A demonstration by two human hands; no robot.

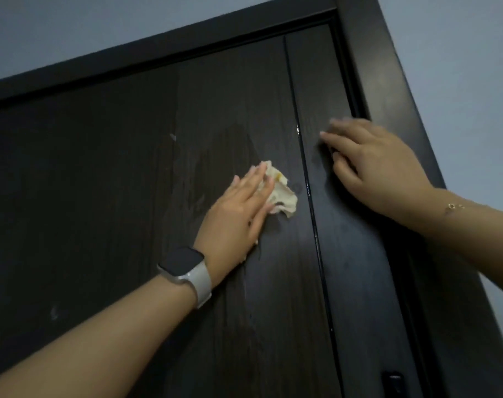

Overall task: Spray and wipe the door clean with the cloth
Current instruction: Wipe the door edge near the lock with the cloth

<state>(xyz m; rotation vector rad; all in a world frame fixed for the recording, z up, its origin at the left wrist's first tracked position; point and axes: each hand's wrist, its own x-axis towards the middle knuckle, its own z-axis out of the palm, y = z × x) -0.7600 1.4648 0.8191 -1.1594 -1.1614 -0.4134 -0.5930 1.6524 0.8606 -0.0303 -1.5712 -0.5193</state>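
Head view: left hand presses flat-fingered on the cloth mid-frame, right hand rests loose on the door; bunched cloth could smear streaks.

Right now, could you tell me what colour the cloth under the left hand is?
The cloth is cream with a small yellow mark, seen in the head view.

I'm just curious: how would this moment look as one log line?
left hand: pressing cloth on door | right hand: flat on door
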